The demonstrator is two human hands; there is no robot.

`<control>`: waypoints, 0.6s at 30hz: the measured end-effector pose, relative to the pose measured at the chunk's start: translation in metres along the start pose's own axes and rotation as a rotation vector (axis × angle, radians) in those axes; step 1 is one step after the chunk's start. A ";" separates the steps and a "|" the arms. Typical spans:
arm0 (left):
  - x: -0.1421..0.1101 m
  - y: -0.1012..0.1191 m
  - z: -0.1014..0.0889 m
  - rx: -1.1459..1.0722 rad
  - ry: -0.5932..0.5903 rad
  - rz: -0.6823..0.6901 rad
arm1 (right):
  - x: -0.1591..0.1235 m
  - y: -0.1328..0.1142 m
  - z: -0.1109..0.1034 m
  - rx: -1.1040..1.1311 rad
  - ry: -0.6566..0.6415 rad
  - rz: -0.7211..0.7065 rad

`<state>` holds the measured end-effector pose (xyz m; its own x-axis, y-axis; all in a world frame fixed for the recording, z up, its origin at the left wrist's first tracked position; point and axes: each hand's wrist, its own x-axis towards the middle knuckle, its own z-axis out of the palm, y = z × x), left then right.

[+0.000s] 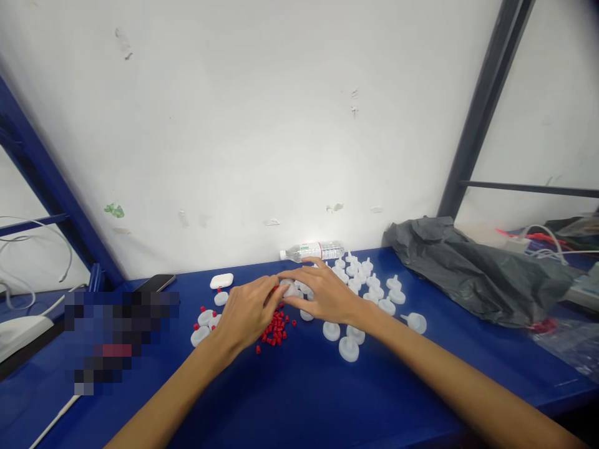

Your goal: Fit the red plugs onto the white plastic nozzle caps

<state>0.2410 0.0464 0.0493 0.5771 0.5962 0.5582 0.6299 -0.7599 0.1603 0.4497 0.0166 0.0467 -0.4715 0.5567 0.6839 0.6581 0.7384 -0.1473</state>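
Observation:
My right hand (327, 292) curves its thumb and fingers around a translucent white spouted cap (291, 290). My left hand (250, 308) meets it from the other side, fingers pinched together at the cap's tip, where a bit of red shows; the hand itself hides most of that piece. Just beneath both hands lies a loose pile of small red tip caps (276, 330). To the right spread many white spouted caps (349, 349), several standing with spouts up. Left of my left hand sit several white caps with red tips on them (200, 337).
Against the wall a clear plastic bottle (318, 251) lies on its side. A white earphone case (221, 281) and a dark phone (159, 283) are at the back left of the blue table (299, 399). A grey plastic bag (468, 268) covers the right; a blurred patch hides the left.

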 end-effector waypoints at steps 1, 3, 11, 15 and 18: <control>0.000 0.002 -0.001 -0.025 -0.002 -0.005 | 0.000 0.001 0.000 0.008 -0.003 -0.008; 0.000 0.007 -0.003 -0.088 -0.006 -0.045 | 0.000 0.003 0.000 -0.005 0.003 -0.018; 0.008 0.013 0.006 -0.735 0.031 -0.391 | 0.005 0.005 0.002 -0.360 0.108 -0.138; 0.010 0.006 -0.004 -0.851 0.060 -0.450 | 0.001 0.033 -0.012 -0.503 0.163 -0.005; 0.010 0.000 -0.017 -0.684 0.133 -0.420 | -0.007 0.060 -0.033 -0.416 0.196 0.222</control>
<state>0.2382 0.0480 0.0688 0.2699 0.8636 0.4259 0.2981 -0.4955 0.8159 0.5119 0.0448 0.0568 -0.2009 0.5715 0.7956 0.9268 0.3740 -0.0346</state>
